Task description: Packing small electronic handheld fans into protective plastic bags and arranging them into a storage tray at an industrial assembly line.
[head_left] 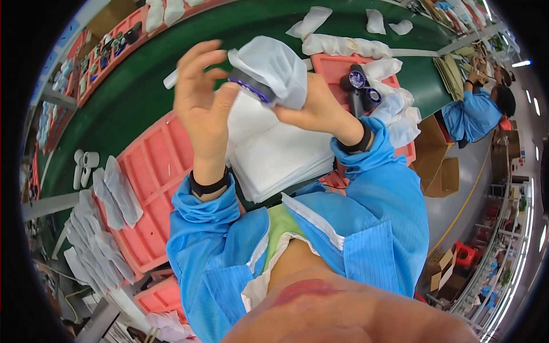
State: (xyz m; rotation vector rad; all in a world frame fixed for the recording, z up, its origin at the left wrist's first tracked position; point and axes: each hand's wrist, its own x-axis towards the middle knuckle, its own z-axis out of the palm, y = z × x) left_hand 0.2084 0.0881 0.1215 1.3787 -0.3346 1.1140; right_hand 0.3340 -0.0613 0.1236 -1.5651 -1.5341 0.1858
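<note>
In front of my chest, a dark handheld fan (250,87) with a purple rim sits partly inside a thin white bag (271,66). My right hand (320,108) is closed around the bagged fan from its right side. At the left of the fan is my left hand (200,94), fingers spread and thumb close to the purple rim; whether the thumb touches it I cannot tell. Beneath both hands lies a stack of flat white bags (280,160).
A pink tray (151,188) stands left of the stack, with filled white bags (94,234) along its outer edge. Bare dark fans (357,86) lie in another pink tray (326,66) at right. White fans (86,166) rest far left. A co-worker (474,117) sits at far right.
</note>
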